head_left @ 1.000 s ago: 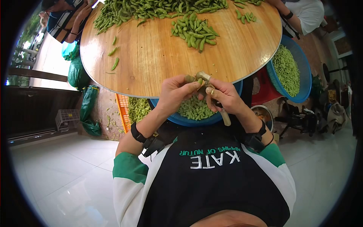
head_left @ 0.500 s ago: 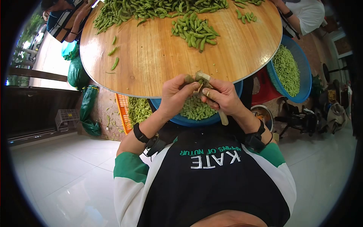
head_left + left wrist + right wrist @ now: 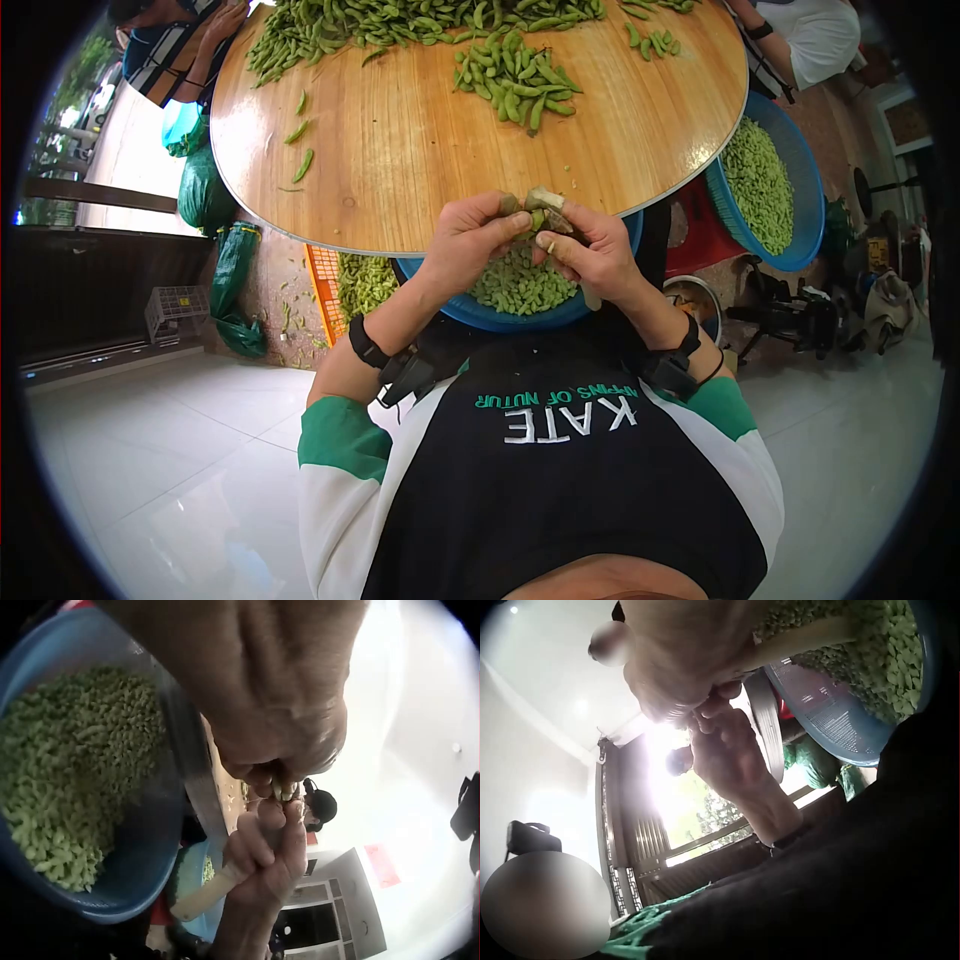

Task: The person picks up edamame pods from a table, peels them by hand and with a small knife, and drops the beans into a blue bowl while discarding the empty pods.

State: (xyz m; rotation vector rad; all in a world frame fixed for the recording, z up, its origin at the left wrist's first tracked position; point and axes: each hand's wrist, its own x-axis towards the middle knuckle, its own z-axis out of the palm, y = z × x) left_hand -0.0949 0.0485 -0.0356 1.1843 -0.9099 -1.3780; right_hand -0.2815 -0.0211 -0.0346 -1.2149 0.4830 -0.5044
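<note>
In the head view the left hand pinches a small green pod between thumb and index finger. Facing it, the right hand grips a tool by its pale handle, which slants out below the fingers in the left wrist view; its working end is hidden. A pale wrapping shows around the right index fingertip. Both hands meet near the table's edge, above a blue basin of shelled green beans. In the right wrist view the fingertips of both hands meet, and the pod is not discernible.
Pods lie on the round wooden table in a large heap and a smaller pile. An orange crate stands left of the basin, another blue basin at the right. Two other people sit across the table.
The green pod between the hands has come into clearer view. The tool handle has drawn back under the right hand, so less of it shows. Both hands have stayed above the basin.
</note>
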